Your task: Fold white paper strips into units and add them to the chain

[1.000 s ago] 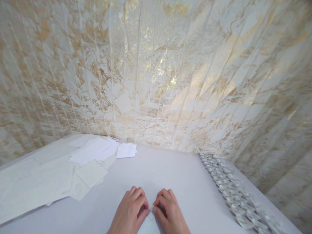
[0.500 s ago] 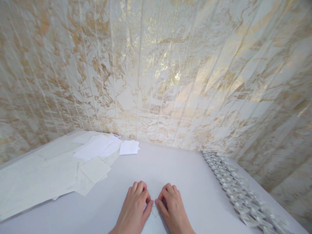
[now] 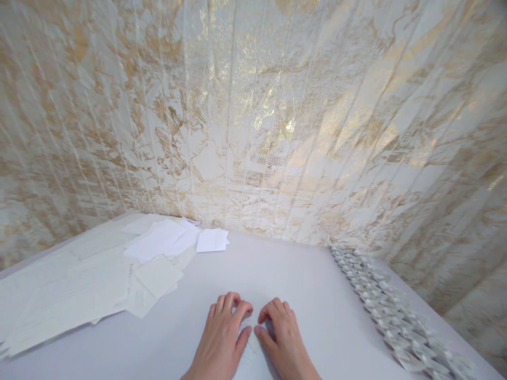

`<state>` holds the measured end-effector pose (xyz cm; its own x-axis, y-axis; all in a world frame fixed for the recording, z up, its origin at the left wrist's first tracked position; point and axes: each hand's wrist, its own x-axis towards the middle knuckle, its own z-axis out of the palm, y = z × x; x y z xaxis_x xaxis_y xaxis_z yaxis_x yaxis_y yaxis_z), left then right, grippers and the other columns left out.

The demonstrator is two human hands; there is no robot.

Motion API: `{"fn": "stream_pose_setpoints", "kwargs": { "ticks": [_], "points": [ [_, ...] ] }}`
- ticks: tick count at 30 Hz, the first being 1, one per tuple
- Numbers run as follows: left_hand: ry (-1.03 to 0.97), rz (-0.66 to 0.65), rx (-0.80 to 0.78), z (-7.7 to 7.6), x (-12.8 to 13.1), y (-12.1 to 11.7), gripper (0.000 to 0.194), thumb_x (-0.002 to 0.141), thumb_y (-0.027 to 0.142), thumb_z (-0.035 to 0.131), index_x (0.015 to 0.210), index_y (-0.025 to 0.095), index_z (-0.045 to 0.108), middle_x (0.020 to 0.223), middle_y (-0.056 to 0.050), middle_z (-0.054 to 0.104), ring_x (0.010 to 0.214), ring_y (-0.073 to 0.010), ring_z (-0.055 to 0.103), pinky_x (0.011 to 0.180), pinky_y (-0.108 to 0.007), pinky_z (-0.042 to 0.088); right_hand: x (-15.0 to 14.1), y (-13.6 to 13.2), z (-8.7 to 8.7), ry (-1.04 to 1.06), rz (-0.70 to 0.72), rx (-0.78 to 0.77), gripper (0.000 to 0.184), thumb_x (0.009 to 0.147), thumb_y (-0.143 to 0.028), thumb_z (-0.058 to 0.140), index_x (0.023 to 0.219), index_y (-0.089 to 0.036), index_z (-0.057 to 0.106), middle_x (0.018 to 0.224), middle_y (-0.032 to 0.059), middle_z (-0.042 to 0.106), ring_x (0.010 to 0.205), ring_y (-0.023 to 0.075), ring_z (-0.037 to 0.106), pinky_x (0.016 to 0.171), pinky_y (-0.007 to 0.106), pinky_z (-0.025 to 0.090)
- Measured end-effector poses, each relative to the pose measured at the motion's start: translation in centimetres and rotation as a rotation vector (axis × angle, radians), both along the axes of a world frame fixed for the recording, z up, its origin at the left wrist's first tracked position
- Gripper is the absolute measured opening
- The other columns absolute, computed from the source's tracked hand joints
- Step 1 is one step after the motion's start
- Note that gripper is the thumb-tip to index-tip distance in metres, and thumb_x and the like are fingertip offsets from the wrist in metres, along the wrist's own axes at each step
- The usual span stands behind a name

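A pale piece of paper [image 3: 253, 345] lies on the white tabletop between my hands; it nearly matches the surface, and my hands partly cover it. My left hand [image 3: 224, 332] rests at its left, with the forefinger lifted away from the thumb and the thumb tip by the paper's edge. On the other side, my right hand [image 3: 283, 335] has its fingers bent, a small gap between forefinger and thumb, and its thumb tip near the paper. Whether either hand touches the paper is hard to make out.
Large pale sheets [image 3: 67, 290] cover the table's left side, with whiter sheets [image 3: 158, 237] on top. A small white stack [image 3: 213, 240] lies beside them. Rows of folded paper pieces [image 3: 390, 311] run along the right edge. A gold-patterned curtain [image 3: 253, 132] hangs behind.
My left forefinger has opened away from the thumb. My right forefinger has also drawn slightly apart from its thumb. The view has shifted a little.
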<state>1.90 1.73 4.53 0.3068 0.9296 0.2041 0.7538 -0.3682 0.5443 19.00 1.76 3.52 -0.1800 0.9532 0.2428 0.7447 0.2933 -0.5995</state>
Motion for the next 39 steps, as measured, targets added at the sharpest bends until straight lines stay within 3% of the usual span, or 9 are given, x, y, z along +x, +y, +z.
{"fn": "stream_pose_setpoints", "kwargs": {
  "ticks": [11,17,19,22,27,30,33,35,39],
  "points": [
    [0.0,-0.094,0.044,-0.4,0.0,0.1,0.041,0.09,0.007,0.049,0.115,0.035,0.065,0.117,-0.004,0.055,0.111,-0.0256,0.049,0.091,-0.041,0.041,1.6,0.3,0.6,0.19,0.067,-0.19,0.039,0.06,-0.002,0.047,0.092,-0.022,0.056,0.096,0.0038,0.061,0.098,0.0242,0.053,0.091,0.038,0.038],
    [-0.087,-0.147,0.024,-0.8,-0.1,0.3,0.028,0.088,0.006,0.047,0.1,0.026,0.063,0.111,-0.005,0.057,0.105,-0.0252,0.05,0.088,-0.039,0.041,2.2,0.5,0.8,0.222,0.103,-0.245,0.028,0.074,-0.009,0.05,0.097,-0.02,0.062,0.096,0.0046,0.06,0.095,0.0239,0.053,0.089,0.038,0.04],
    [-0.151,-0.15,-0.015,-0.6,-0.2,0.3,0.022,0.086,0.007,0.048,0.095,0.023,0.06,0.105,-0.004,0.059,0.101,-0.0242,0.051,0.086,-0.038,0.041,2.1,0.5,0.7,0.187,0.136,-0.215,0.019,0.077,-0.014,0.059,0.094,-0.021,0.064,0.098,0.0042,0.059,0.097,0.0246,0.053,0.092,0.04,0.039],
    [-0.329,-0.129,-0.138,0.1,-0.3,0.4,0.008,0.088,0.015,0.05,0.086,0.022,0.053,0.093,-0.002,0.058,0.09,-0.0207,0.053,0.082,-0.033,0.041,1.7,0.4,0.1,0.175,0.17,-0.141,0.023,0.071,-0.013,0.069,0.091,-0.022,0.063,0.099,0.0028,0.059,0.098,0.0241,0.054,0.091,0.037,0.04],
    [-0.49,-0.112,-0.277,0.7,-0.3,0.5,0.006,0.085,0.018,0.051,0.081,0.023,0.05,0.083,0.002,0.054,0.082,-0.0183,0.053,0.078,-0.028,0.042,0.8,-0.1,-1.2,0.247,0.17,0.072,0.019,0.077,-0.004,0.053,0.082,-0.022,0.05,0.088,0.0007,0.059,0.084,0.0192,0.056,0.076,0.03,0.043],
    [-0.418,-0.072,-0.172,0.2,-0.1,0.4,0.019,0.075,0.006,0.05,0.083,0.023,0.051,0.09,0.0,0.056,0.09,-0.0196,0.054,0.083,-0.03,0.042,0.6,-0.2,-1.4,0.025,0.178,0.325,0.026,0.073,0.001,0.049,0.082,-0.023,0.048,0.082,0.0006,0.059,0.076,0.0201,0.053,0.069,0.031,0.04],
    [-0.274,-0.064,-0.074,-0.4,0.2,0.2,0.027,0.068,0.0,0.053,0.083,0.023,0.052,0.092,-0.001,0.059,0.093,-0.0217,0.053,0.084,-0.033,0.041,0.7,-0.1,-1.4,-0.282,0.18,0.456,0.031,0.067,0.004,0.051,0.08,-0.023,0.05,0.078,0.0007,0.06,0.07,0.0212,0.051,0.064,0.032,0.036],
    [-0.18,-0.078,-0.064,-0.5,0.3,0.2,0.024,0.07,0.001,0.057,0.081,0.023,0.054,0.093,-0.001,0.06,0.094,-0.0228,0.053,0.083,-0.035,0.041,0.7,-0.1,-1.2,-0.358,0.179,0.458,0.034,0.062,0.005,0.052,0.081,-0.024,0.052,0.079,0.0007,0.062,0.07,0.0215,0.052,0.065,0.032,0.037],
    [-0.08,-0.079,-0.085,-0.2,0.3,0.0,0.017,0.075,0.004,0.062,0.079,0.021,0.058,0.092,-0.001,0.062,0.095,-0.0233,0.054,0.082,-0.036,0.04,0.8,-0.2,-0.8,-0.209,0.193,0.31,0.037,0.058,0.005,0.052,0.083,-0.022,0.055,0.084,0.001,0.063,0.078,0.0219,0.054,0.069,0.032,0.039]
  ]
}}
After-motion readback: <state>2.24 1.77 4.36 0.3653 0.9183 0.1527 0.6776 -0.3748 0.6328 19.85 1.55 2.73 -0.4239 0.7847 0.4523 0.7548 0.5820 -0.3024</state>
